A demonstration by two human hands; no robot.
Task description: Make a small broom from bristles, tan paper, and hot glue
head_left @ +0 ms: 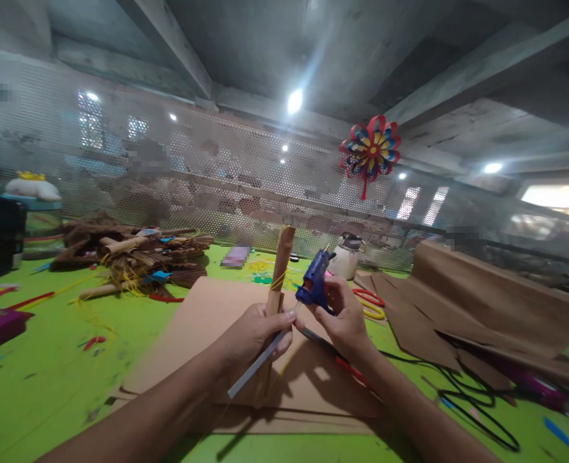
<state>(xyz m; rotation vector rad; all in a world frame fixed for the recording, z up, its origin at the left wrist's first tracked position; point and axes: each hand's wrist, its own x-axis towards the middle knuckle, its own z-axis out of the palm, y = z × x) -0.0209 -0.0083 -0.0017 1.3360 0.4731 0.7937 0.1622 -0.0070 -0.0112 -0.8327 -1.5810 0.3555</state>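
Note:
My left hand (pixel 258 334) is closed around an upright roll of brown paper (pixel 280 270) tied with yellow string, and its fingers also pinch a long pale glue stick (pixel 260 363) that slants down to the left. The stick's upper end meets the back of a blue glue gun (pixel 316 283). My right hand (pixel 344 321) grips that gun, nozzle pointing up and away. Both hands hover over a sheet of brown cardboard (pixel 202 328) lying on the green table (pixel 62 366).
A heap of brown paper rolls and yellow string (pixel 130 257) lies at the back left. Folded brown paper sheets (pixel 477 296) spread at the right. Red and yellow scissors (pixel 371 302), a white bottle (pixel 346 257), a black cord (pixel 477 411) and a perforated screen (pixel 226 180) with a paper pinwheel (pixel 371 151) are nearby.

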